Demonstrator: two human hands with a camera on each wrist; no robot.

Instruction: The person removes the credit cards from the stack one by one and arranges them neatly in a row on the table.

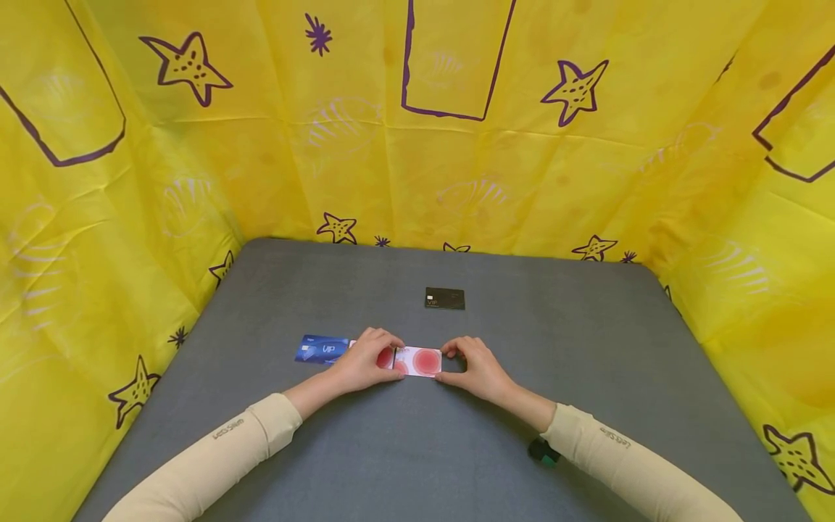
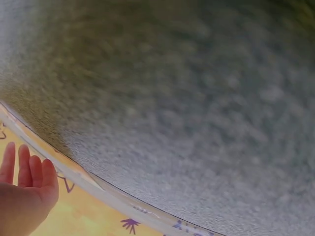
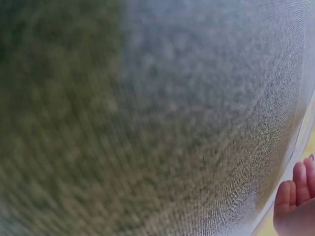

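Note:
A white card with red circles lies on the grey table between my two hands. My left hand holds it at its left end, with index finger at the top edge and thumb at the bottom. My right hand grips the right end between thumb and bent fingers. Under my left hand another red-patterned card shows in part, the rest hidden. Left of that lies a blue VIP card, in line with the others. In the wrist views only fingers show at the edge, without the cards.
Farther back on the table lies a black VIP card. A small dark green object sits by my right sleeve. Yellow cloth with starfish drawings surrounds the table's back and sides.

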